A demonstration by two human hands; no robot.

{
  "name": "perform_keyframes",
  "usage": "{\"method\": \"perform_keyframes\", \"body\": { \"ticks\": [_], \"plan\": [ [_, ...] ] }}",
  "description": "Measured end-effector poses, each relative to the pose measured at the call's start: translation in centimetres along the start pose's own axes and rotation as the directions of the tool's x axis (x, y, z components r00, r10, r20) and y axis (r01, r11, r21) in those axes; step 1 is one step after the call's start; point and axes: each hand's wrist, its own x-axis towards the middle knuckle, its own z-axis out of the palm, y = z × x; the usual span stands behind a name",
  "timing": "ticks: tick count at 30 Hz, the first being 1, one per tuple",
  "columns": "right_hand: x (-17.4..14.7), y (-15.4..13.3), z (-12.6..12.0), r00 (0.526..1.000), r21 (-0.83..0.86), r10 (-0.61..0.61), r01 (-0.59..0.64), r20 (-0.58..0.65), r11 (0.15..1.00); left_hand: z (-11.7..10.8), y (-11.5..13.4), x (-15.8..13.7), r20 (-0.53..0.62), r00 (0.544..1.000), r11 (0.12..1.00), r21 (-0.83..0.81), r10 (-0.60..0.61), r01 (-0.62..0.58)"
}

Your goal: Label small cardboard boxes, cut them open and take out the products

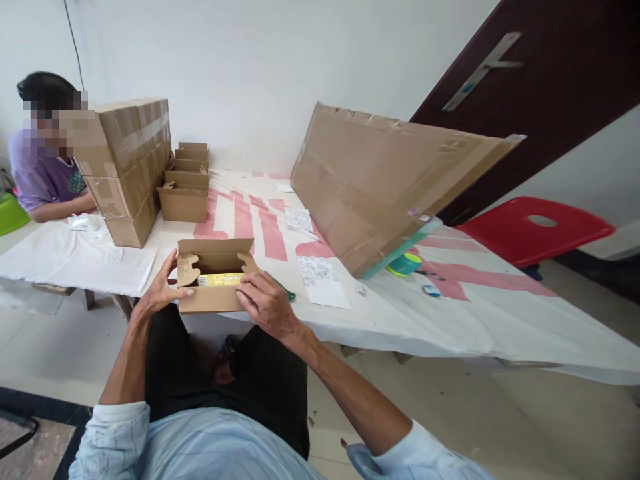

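A small brown cardboard box [210, 303] with its lid raised sits at the table's near edge, in front of my body. Inside it lies a yellow printed packet or box [220, 279], partly hidden by the front wall and a side flap. My left hand [163, 288] grips the box's left end, thumb across the front wall and fingers behind the side. At the right end, my right hand [265, 300] has its fingers bent over the corner and pinched at the box's edge. A bit of something green shows just behind my right hand.
Stacked taped cartons [125, 167] stand at the left, with several open small boxes [184, 203] beside them. A large cardboard panel [380, 180] leans at the right. Sticker sheets [320, 277], a green tape roll [405, 265] and a blue roll [431, 291] lie on the table. A person sits far left.
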Motion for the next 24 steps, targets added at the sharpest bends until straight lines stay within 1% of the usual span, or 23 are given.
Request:
{"method": "perform_keyframes", "body": {
  "ticks": [4, 11, 16, 20, 22, 24],
  "plan": [
    [1.2, 0.6, -0.1, 0.997, -0.085, 0.018, -0.011, 0.079, 0.996, 0.3, -0.3, -0.3, -0.041, 0.998, 0.998, 0.025, 0.051, -0.050],
    [1.7, 3.1, -1.8, 0.986, -0.152, 0.167, -0.162, 0.021, 0.975, -0.4, -0.5, 0.0, -0.013, 1.000, 0.988, 0.154, 0.013, -0.010],
    [1.4, 5.6, -1.9, 0.955, -0.097, 0.293, -0.288, 0.043, 0.953, -0.6, -0.5, 0.3, 0.011, 1.000, 0.980, 0.200, 0.018, -0.020],
    [0.8, 6.7, -1.5, 0.916, -0.034, 0.380, -0.379, 0.125, 0.925, -0.6, -0.2, 0.4, 0.029, 0.999, 0.977, 0.211, 0.022, -0.028],
    [0.8, 6.9, -1.5, 0.903, -0.041, 0.391, -0.390, 0.177, 0.920, -0.7, 0.0, 0.5, 0.036, 0.999, 0.976, 0.216, 0.018, -0.026],
    [1.1, 6.9, -2.0, 0.899, -0.055, 0.371, -0.368, 0.233, 0.928, -0.7, 0.3, 0.6, 0.038, 0.999, 0.976, 0.219, 0.010, -0.018]
  ]
}}
